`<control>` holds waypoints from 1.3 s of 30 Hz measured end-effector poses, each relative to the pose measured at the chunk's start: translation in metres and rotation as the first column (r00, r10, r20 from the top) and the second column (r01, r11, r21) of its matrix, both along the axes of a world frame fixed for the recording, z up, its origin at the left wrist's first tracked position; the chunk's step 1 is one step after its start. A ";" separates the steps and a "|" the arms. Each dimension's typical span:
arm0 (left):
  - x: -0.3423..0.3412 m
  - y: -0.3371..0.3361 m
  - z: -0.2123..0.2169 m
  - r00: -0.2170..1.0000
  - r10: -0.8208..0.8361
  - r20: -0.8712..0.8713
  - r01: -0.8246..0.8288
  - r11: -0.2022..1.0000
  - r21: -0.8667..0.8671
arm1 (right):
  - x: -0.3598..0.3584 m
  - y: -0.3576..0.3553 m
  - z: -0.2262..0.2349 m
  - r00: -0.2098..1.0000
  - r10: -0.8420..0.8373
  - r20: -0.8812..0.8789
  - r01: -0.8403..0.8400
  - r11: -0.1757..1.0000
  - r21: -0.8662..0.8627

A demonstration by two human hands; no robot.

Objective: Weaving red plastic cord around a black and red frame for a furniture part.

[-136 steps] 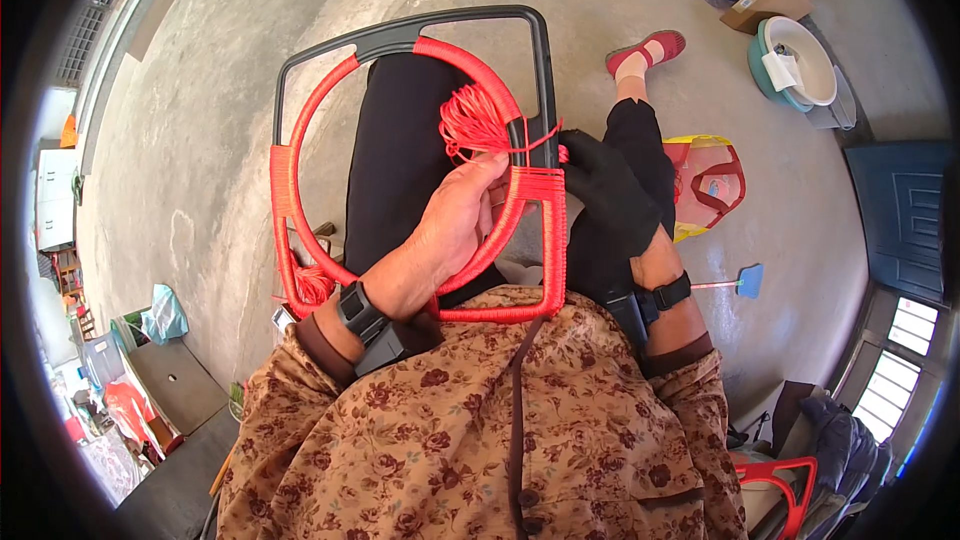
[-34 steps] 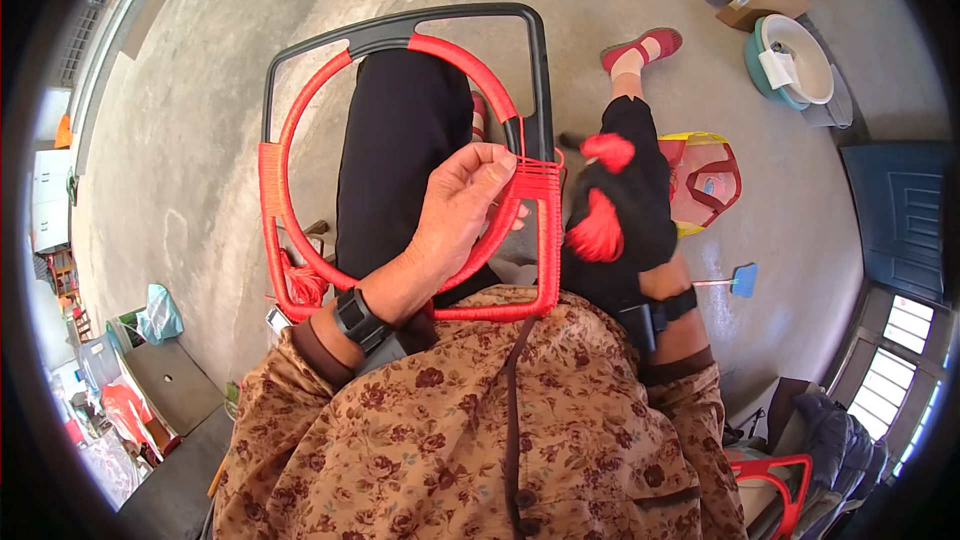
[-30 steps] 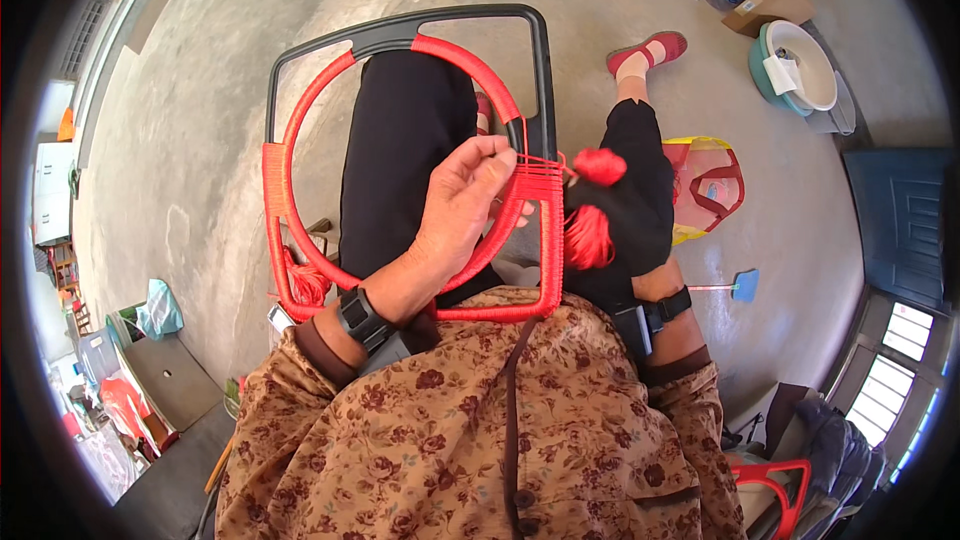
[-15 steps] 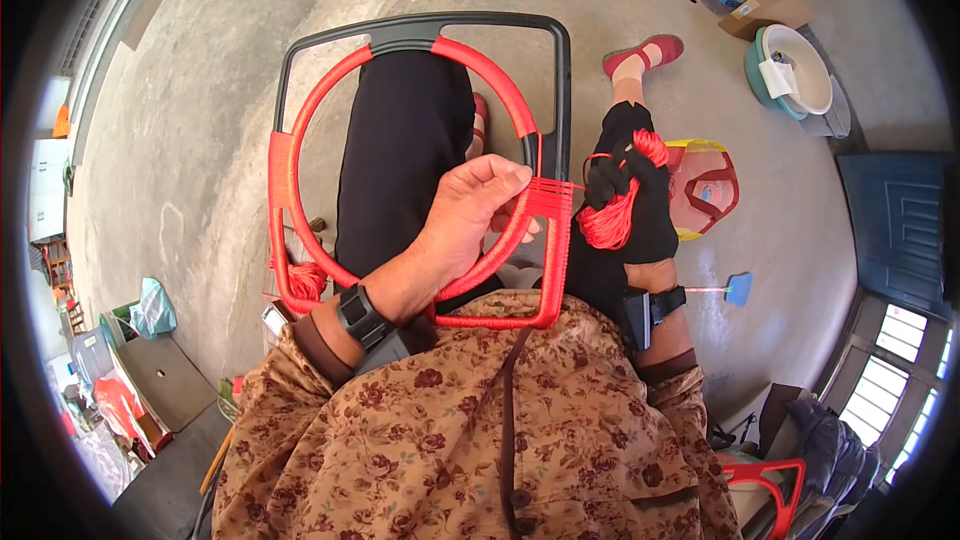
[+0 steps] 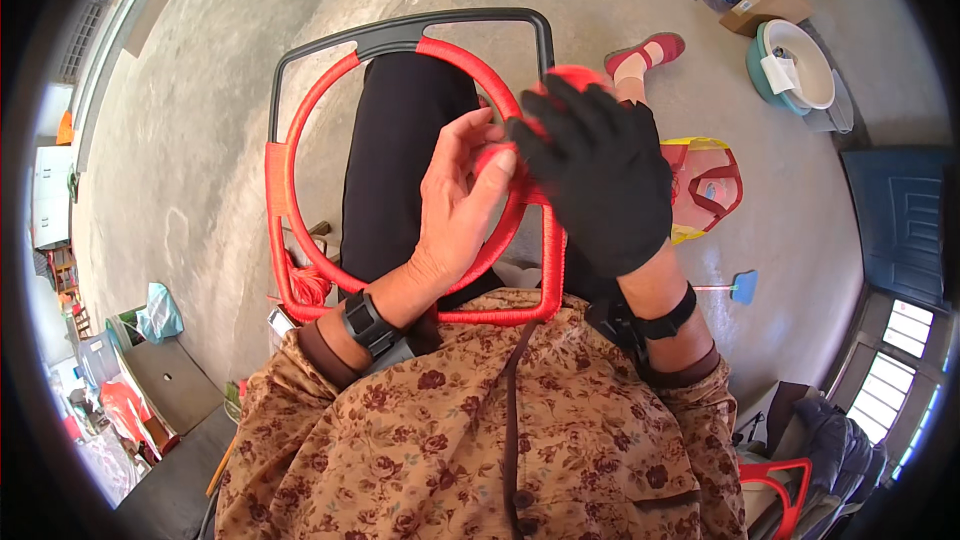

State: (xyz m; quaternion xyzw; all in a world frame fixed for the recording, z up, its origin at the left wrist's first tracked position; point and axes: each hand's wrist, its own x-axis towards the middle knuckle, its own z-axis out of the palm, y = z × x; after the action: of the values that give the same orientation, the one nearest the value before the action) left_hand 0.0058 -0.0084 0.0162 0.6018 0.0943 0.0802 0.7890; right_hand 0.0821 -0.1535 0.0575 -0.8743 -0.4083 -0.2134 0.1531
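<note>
A black frame (image 5: pixel 540 40) with a round ring inside it rests over my lap, and red cord wraps much of it tightly. My bare left hand (image 5: pixel 455 200) reaches through the ring near its right side, thumb and fingers curled around part of a red cord bundle (image 5: pixel 487 156). My right hand (image 5: pixel 605 180), in a black glove, covers the frame's right side. Its fingers are slightly blurred and lie over the same bundle, which shows beyond their tips. The gloved hand hides the wrapped strip between ring and frame. A loose red cord hank (image 5: pixel 308 285) hangs at the frame's lower left.
On the concrete floor at right are a yellow-edged bag (image 5: pixel 715 185) and a blue fly swatter (image 5: pixel 742 287). Basins (image 5: pixel 800 65) and a cardboard box (image 5: pixel 765 10) stand at the far right. A red chair part (image 5: pixel 790 485) is at the near right.
My right hand has moved up and left from beside the frame to over its right side, bringing the bundle to my left hand. My left hand has left the wrapped strands and curled around the bundle.
</note>
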 end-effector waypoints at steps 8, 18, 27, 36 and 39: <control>-0.002 0.005 -0.032 0.990 -0.077 -0.117 0.052 0.978 -0.204 | 0.010 -0.024 -0.033 0.261 0.443 -0.857 0.490 0.704 0.514; 0.002 0.006 -0.021 0.966 -0.137 -0.218 0.029 0.900 -0.435 | 0.012 -0.033 -0.047 0.039 0.161 -0.986 -0.015 0.987 0.160; 0.002 0.003 -0.017 0.967 -0.134 -0.218 0.028 0.901 -0.433 | 0.011 -0.078 -0.043 0.584 0.380 -0.717 0.510 0.515 0.689; 0.003 0.000 -0.017 0.974 -0.151 -0.167 0.077 0.921 -0.383 | -0.009 -0.075 -0.047 0.026 0.535 -0.845 0.561 0.692 0.455; 0.003 -0.001 -0.018 0.974 -0.119 -0.192 0.040 0.927 -0.373 | -0.013 -0.061 -0.034 0.004 0.209 -0.978 0.352 0.915 0.197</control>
State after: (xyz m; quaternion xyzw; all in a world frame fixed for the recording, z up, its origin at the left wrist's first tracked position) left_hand 0.0089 -0.0092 -0.0019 0.4524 0.1664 -0.0354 0.8755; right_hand 0.0693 -0.2147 0.0232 -0.7355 -0.0813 0.3805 0.5547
